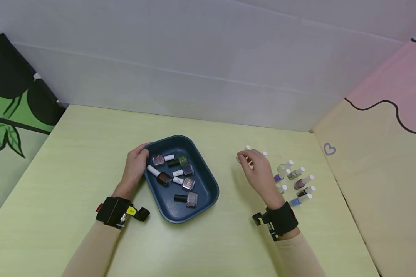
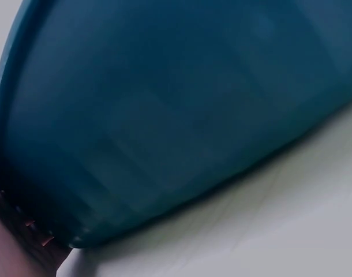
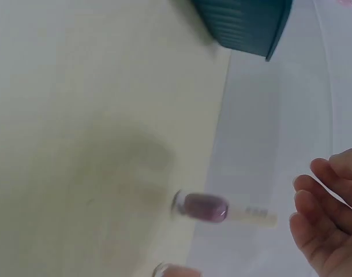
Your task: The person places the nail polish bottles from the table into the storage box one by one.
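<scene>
My left hand point(image 1: 135, 165) grips the left rim of a dark blue tray point(image 1: 204, 196). Inside lie several nail polish bottles, among them a dark brown one point(image 1: 164, 179), a green one point(image 1: 183, 160) and a glittery one with a black cap point(image 1: 192, 199). The tray's outer side fills most of the left wrist view. Over on the right, my right hand point(image 1: 260, 175) hovers by the standing bottles, fingers loosely bent and nothing between them. In the right wrist view, a purple nail polish bottle point(image 3: 206, 208) with a pale cap stands just short of the fingertips point(image 3: 303, 183).
Several white-capped nail polish bottles stand on the right of the table, including a mauve one point(image 1: 299, 183) and a blue one point(image 1: 297, 201). A pale wall point(image 1: 194, 92) rises behind the table point(image 1: 90, 134), and a beige and pink panel point(image 1: 374, 173) stands along the right.
</scene>
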The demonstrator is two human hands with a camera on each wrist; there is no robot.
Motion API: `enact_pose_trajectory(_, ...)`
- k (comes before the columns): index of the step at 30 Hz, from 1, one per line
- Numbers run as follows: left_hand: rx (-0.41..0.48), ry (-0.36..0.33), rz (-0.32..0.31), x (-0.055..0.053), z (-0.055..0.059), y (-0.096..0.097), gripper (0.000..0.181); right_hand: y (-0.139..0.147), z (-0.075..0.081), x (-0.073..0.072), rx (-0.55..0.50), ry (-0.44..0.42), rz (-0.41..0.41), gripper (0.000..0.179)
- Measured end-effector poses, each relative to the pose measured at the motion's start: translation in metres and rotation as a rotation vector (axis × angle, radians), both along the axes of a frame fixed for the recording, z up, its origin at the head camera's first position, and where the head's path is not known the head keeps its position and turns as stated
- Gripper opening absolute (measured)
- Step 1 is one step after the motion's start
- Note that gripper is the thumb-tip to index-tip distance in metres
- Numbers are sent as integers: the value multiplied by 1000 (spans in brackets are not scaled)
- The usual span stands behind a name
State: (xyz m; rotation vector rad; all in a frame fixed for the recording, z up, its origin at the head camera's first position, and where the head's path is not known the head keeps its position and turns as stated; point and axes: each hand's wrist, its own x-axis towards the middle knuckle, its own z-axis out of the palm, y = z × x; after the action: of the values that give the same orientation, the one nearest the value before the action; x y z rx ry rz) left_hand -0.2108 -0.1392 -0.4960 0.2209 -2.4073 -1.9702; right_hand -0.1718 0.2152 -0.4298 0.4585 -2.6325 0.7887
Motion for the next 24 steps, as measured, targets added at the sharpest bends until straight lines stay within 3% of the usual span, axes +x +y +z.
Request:
enact_pose_trajectory(17, 15, -9, 18, -2, -4, 0, 47, 69, -32, 38, 84, 166, -83, 11)
enact_pose_trajectory(24, 26, -17, 22, -1, -5, 0, 48, 81, -34, 46, 88, 156, -70, 11)
